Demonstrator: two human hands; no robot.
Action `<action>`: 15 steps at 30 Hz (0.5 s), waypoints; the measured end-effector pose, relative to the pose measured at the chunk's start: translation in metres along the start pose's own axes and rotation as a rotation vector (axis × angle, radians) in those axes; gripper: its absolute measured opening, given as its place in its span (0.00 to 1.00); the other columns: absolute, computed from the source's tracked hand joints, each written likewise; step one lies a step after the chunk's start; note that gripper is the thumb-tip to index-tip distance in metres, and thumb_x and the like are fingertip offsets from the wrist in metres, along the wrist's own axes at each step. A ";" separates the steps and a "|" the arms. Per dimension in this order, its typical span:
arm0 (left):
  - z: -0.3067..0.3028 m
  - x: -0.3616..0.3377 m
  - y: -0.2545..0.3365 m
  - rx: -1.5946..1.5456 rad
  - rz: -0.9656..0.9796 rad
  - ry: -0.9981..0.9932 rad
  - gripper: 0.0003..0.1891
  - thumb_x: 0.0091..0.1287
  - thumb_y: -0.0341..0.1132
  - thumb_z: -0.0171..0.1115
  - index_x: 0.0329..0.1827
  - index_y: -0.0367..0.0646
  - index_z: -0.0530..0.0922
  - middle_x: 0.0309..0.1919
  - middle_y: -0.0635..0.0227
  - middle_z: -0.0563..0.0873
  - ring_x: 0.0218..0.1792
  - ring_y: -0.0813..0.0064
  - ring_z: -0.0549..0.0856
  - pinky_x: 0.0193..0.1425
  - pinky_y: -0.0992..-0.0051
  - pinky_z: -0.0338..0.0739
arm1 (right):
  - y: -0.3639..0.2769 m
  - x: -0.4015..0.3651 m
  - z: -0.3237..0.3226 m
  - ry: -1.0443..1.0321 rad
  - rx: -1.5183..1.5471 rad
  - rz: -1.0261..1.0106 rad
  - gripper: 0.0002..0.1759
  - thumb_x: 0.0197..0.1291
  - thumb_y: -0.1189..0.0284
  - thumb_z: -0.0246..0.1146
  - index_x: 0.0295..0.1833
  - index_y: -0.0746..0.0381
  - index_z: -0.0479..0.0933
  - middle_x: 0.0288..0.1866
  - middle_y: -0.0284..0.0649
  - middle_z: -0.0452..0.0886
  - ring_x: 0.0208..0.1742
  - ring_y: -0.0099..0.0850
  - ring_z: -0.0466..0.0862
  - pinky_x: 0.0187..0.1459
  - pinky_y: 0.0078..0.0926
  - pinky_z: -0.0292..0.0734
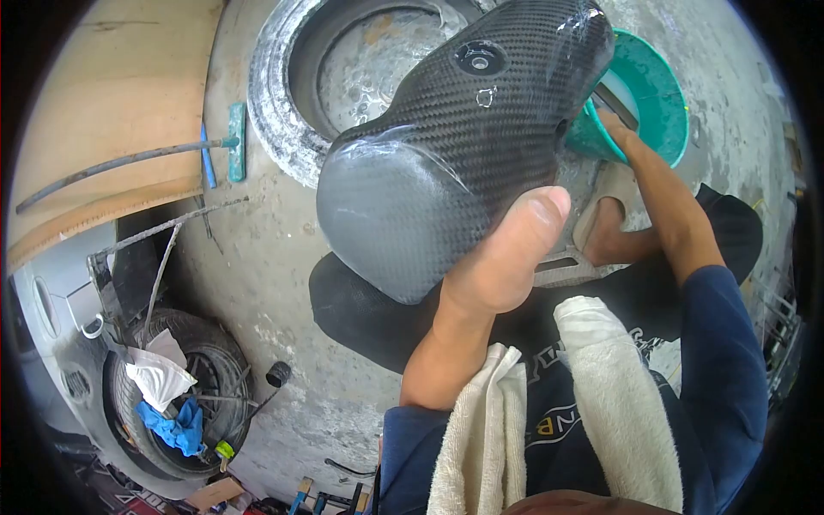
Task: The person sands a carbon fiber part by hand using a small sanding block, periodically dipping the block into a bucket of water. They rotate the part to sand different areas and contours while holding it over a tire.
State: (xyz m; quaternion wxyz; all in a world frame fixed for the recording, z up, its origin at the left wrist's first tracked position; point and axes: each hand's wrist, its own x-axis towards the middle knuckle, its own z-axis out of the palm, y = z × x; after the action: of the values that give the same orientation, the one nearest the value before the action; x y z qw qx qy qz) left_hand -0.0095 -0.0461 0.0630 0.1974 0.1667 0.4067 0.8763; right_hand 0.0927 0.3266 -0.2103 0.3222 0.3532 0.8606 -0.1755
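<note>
A large, curved carbon-fibre part (489, 129) with a woven black surface looks wet and is tilted up in front of me. My left hand (502, 262) grips its near edge with the thumb on top, and the other fingers are hidden beneath it. One end of the part is smooth and greyish, and a round recess with a small hole sits near the far end. My right hand (611, 124) reaches into a green bucket (659, 86) on the right. The bucket's side and the part hide its fingers, so I cannot see what they touch. Cloudy liquid shows inside the bucket.
A tyre (273, 112) lies flat beyond the part, whitish and wet. To the left are a long-handled tool (236, 142), a tan board (129, 77) and a wheel (215, 378) with a blue glove (178, 427). A towel (618, 399) hangs down my chest.
</note>
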 end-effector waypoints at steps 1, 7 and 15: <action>0.001 0.002 0.000 -0.007 0.025 -0.021 0.10 0.60 0.27 0.62 0.42 0.31 0.85 0.42 0.61 0.87 0.44 0.71 0.86 0.55 0.67 0.80 | 0.001 0.000 0.000 0.003 0.034 0.016 0.26 0.66 0.51 0.55 0.65 0.48 0.80 0.63 0.49 0.83 0.63 0.50 0.82 0.65 0.44 0.75; 0.006 0.007 -0.002 -0.032 0.124 -0.089 0.09 0.69 0.29 0.62 0.48 0.35 0.85 0.44 0.70 0.86 0.45 0.79 0.82 0.53 0.73 0.78 | -0.007 -0.009 -0.007 -0.016 -0.009 0.009 0.26 0.66 0.52 0.55 0.65 0.48 0.80 0.63 0.49 0.83 0.63 0.50 0.82 0.65 0.44 0.75; 0.007 0.006 -0.001 -0.001 0.111 -0.097 0.09 0.69 0.29 0.60 0.47 0.35 0.85 0.43 0.70 0.86 0.44 0.78 0.82 0.53 0.73 0.78 | -0.016 -0.022 -0.015 -0.051 -0.051 -0.003 0.26 0.66 0.52 0.55 0.65 0.48 0.80 0.63 0.49 0.82 0.64 0.50 0.82 0.65 0.44 0.75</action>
State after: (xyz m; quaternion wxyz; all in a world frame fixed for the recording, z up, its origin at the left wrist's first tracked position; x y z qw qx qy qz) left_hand -0.0116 -0.0378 0.0679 0.1680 0.2311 0.3865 0.8769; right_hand 0.0866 0.3129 -0.1829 0.3525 0.3392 0.8568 -0.1630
